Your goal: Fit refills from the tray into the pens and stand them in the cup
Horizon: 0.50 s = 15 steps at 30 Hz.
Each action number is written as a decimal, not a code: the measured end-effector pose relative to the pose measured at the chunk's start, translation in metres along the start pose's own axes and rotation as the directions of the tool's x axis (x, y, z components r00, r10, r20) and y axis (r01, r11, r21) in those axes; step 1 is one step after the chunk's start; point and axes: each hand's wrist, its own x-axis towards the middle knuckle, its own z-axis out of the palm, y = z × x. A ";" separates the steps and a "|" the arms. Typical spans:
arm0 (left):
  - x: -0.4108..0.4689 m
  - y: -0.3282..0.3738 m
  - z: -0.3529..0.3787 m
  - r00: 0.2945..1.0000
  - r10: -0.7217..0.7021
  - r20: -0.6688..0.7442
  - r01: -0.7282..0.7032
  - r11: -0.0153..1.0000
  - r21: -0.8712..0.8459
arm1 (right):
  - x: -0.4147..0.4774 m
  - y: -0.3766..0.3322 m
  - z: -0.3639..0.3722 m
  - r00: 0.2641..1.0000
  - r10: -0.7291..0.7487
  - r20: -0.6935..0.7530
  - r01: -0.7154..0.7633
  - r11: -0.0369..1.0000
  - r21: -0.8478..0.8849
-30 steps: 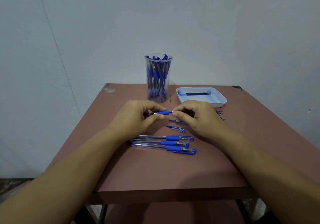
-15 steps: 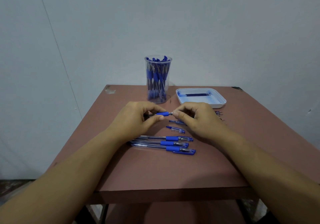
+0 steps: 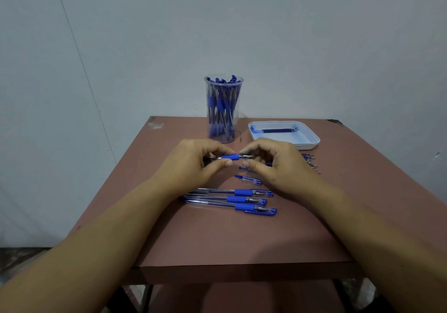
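Note:
My left hand (image 3: 193, 165) grips a clear pen with a blue grip (image 3: 229, 157), held level above the brown table (image 3: 217, 240). My right hand (image 3: 275, 165) pinches the pen's metal tip end from the right. A clear cup (image 3: 223, 109) packed with several blue pens stands behind my hands. The white tray (image 3: 312, 143) at the back right holds a few dark refills (image 3: 278, 130). Three capped pens (image 3: 232, 200) lie side by side in front of my hands. A loose cap (image 3: 249, 180) lies just below my right hand.
Several small pen parts (image 3: 312, 164) lie in a row to the right of my right hand, below the tray. The table stands against a pale wall, and its front edge runs near my forearms.
Both hands have stayed on the pen at the same spot; the fingers shifted only slightly around its tip end.

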 end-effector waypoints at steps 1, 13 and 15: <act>0.000 0.000 0.000 1.000 0.001 0.001 -0.001 1.000 0.001 | 0.000 -0.001 0.000 1.000 0.014 -0.009 -0.014 0.999 0.035; 0.000 -0.001 0.000 1.000 0.003 -0.012 -0.002 0.999 0.035 | 0.000 -0.004 -0.001 0.998 0.069 -0.009 -0.068 0.994 0.086; 0.000 -0.001 0.000 1.000 0.002 -0.007 -0.002 0.999 0.033 | 0.001 -0.004 -0.001 0.995 0.096 0.000 -0.095 0.991 0.091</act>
